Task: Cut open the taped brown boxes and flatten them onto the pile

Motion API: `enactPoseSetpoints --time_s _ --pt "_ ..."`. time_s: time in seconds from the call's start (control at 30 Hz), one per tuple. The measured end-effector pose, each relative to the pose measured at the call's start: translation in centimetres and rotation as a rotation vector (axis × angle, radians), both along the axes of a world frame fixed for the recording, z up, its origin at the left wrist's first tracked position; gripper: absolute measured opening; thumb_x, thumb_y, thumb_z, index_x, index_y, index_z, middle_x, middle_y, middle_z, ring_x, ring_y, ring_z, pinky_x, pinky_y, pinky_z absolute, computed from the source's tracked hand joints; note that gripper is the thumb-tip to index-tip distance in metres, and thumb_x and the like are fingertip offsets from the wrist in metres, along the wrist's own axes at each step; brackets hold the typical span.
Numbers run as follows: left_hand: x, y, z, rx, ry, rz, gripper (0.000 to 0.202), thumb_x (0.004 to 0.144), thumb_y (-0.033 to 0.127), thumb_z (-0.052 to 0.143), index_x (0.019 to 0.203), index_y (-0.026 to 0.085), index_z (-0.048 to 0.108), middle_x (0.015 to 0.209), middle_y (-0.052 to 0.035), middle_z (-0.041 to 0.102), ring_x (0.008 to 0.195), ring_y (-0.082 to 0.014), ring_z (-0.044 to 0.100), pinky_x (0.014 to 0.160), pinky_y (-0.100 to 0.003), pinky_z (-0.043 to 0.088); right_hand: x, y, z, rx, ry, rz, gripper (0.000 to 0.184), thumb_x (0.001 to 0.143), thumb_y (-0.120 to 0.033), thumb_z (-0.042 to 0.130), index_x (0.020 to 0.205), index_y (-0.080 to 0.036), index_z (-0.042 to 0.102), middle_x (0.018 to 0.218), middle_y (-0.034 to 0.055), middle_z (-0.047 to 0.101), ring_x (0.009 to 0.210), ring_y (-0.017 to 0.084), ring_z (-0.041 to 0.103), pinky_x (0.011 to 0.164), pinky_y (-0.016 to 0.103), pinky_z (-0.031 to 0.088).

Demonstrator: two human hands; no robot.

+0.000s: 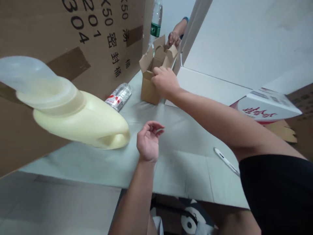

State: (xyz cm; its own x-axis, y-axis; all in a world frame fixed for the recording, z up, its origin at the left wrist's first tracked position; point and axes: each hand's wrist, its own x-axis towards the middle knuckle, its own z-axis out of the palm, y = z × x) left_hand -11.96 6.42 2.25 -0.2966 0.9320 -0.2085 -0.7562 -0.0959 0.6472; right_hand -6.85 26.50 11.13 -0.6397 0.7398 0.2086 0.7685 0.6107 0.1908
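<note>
My right hand (165, 81) reaches far forward and grips the side of a small open brown cardboard box (148, 89) that stands on the grey table cover (186, 156). Another person's hand (174, 37) holds the box's flaps from the far side. My left hand (149, 140) hovers palm up over the middle of the table, fingers loosely curled and apart, holding nothing. Just left of it is a cream plastic jug (80, 119) with a clear cap (31, 78), on its side and blurred; I cannot tell whether it rests on the table.
A large printed cardboard carton (73, 29) walls off the left. A clear water bottle (118, 97) lies by it, and a green-labelled bottle (156, 23) stands behind. White boards (244, 42), a red-and-white carton (266, 106) and a white pen-like item (226, 160) are to the right.
</note>
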Motion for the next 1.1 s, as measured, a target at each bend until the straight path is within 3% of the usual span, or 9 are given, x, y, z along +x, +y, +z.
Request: enactPoseSetpoints --time_s 0.1,0.2,0.3,0.47,0.53,0.67,0.83,0.97,1.1 --pt "0.1 0.2 -0.7 -0.115 0.151 0.286 0.032 0.073 0.055 0.058 0.075 0.022 0.059 0.077 -0.0039 0.058 0.077 -0.0194 0.061 0.07 -0.031 0.047 3.0 -5.9 0.2 0.002 0.079 0.088 0.033 0.104 -0.008 0.038 0.112 -0.022 0.066 0.116 0.009 0.07 0.113 0.026 0.066 0.095 0.041 0.052" --pt "0.1 0.4 -1.2 -0.158 0.231 0.463 0.027 0.074 0.049 0.055 0.076 0.022 0.051 0.077 -0.0002 0.05 0.07 -0.0141 0.053 0.067 -0.026 0.041 7.6 -11.9 0.5 0.065 0.234 0.09 0.032 0.105 -0.013 0.038 0.114 -0.027 0.065 0.099 0.0063 0.074 0.096 0.024 0.069 0.087 0.041 0.05" --pt "0.5 0.3 -1.2 -0.144 0.276 0.511 0.026 0.075 0.047 0.055 0.078 0.022 0.046 0.079 0.0015 0.046 0.063 -0.0103 0.043 0.062 -0.025 0.035 13.0 -17.2 0.8 0.043 0.416 0.105 0.018 0.104 -0.021 0.05 0.111 -0.028 0.065 0.093 0.0034 0.077 0.084 0.022 0.071 0.081 0.042 0.053" --pt "2.2 0.3 -0.5 -0.143 0.321 0.451 0.021 0.072 0.038 0.056 0.075 0.023 0.042 0.071 0.0032 0.042 0.051 -0.0093 0.028 0.05 -0.027 0.016 20.3 -22.9 0.1 0.152 0.626 0.037 0.031 0.097 -0.01 0.054 0.108 -0.036 0.067 0.089 -0.0002 0.078 0.077 0.022 0.071 0.073 0.041 0.057" --pt "2.8 0.5 -0.1 -0.122 0.357 0.484 0.016 0.073 0.033 0.054 0.073 0.023 0.042 0.068 0.0031 0.04 0.053 -0.0108 0.029 0.05 -0.027 0.016 22.0 -23.6 -1.0 0.176 0.657 0.037 0.034 0.095 -0.006 0.052 0.106 -0.035 0.066 0.091 0.0002 0.078 0.079 0.021 0.072 0.073 0.041 0.057" --pt "3.4 0.9 0.1 -0.089 0.375 0.508 0.013 0.076 0.025 0.054 0.078 0.023 0.041 0.07 0.0022 0.039 0.058 -0.0125 0.035 0.054 -0.025 0.025 23.3 -23.3 -4.3 0.068 0.658 0.093 0.042 0.09 -0.004 0.05 0.119 -0.03 0.065 0.118 0.0077 0.075 0.104 0.025 0.072 0.088 0.045 0.06" --pt "3.8 1.4 -0.2 -0.17 0.384 0.392 0.015 0.081 0.033 0.053 0.087 0.025 0.042 0.075 0.0028 0.043 0.055 -0.0119 0.036 0.051 -0.027 0.022 22.4 -22.6 -7.5 -0.115 0.643 0.035 0.038 0.091 -0.011 0.054 0.122 -0.029 0.066 0.129 0.012 0.066 0.12 0.029 0.066 0.097 0.049 0.059" --pt "4.1 1.7 -0.6 -0.239 0.433 0.278 0.023 0.077 0.041 0.053 0.092 0.024 0.047 0.078 0.003 0.046 0.054 -0.0106 0.039 0.05 -0.026 0.023 20.5 -21.4 -7.2 -0.123 0.714 0.015 0.037 0.094 -0.019 0.057 0.13 -0.029 0.058 0.129 0.0126 0.065 0.122 0.03 0.064 0.106 0.052 0.056" --pt "3.6 1.6 -0.8 -0.229 0.437 0.28 0.031 0.071 0.046 0.056 0.092 0.025 0.046 0.082 0.0027 0.046 0.056 -0.0103 0.041 0.051 -0.026 0.024 18.3 -18.7 -5.4 -0.054 0.648 -0.054 0.056 0.09 -0.01 0.053 0.141 -0.033 0.052 0.15 0.0108 0.055 0.14 0.031 0.054 0.118 0.053 0.047"
